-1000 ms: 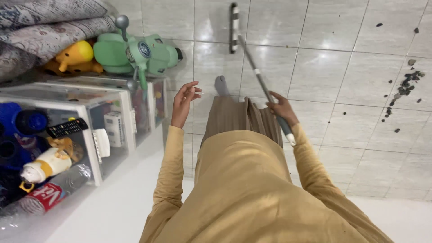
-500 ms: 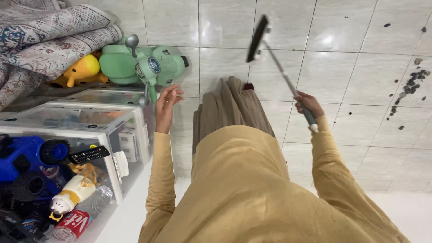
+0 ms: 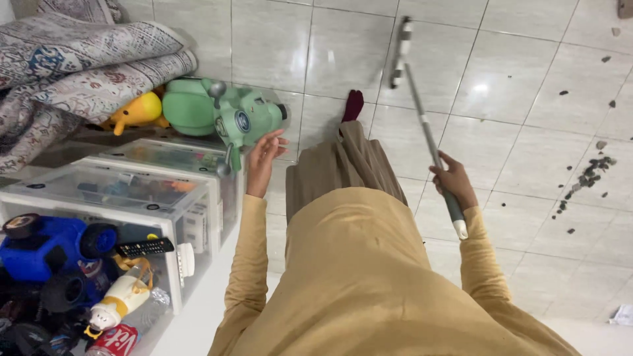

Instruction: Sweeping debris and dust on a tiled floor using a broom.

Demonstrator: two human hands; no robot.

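My right hand (image 3: 453, 178) grips the grey handle of a long broom (image 3: 425, 128). Its dark head (image 3: 399, 53) rests on the white tiled floor ahead of me. My left hand (image 3: 264, 158) is raised with fingers spread and holds nothing. It hovers just right of a green toy scooter (image 3: 227, 112). My foot in a dark red sock (image 3: 353, 104) shows beyond my brown skirt. Dark bits of dirt (image 3: 583, 181) lie scattered on the tiles to the right.
Clear plastic bins (image 3: 132, 191) stand at the left, with a blue toy car (image 3: 39, 247), a black remote (image 3: 145, 247) and bottles in front. Rolled rugs (image 3: 79, 59) and a yellow toy (image 3: 135, 111) lie behind. White paper (image 3: 620, 315) lies at the lower right.
The broom head has swung from upper middle to the right and forward, settling on the floor. My left hand stayed raised and open. My foot stepped forward and the view shifted left.
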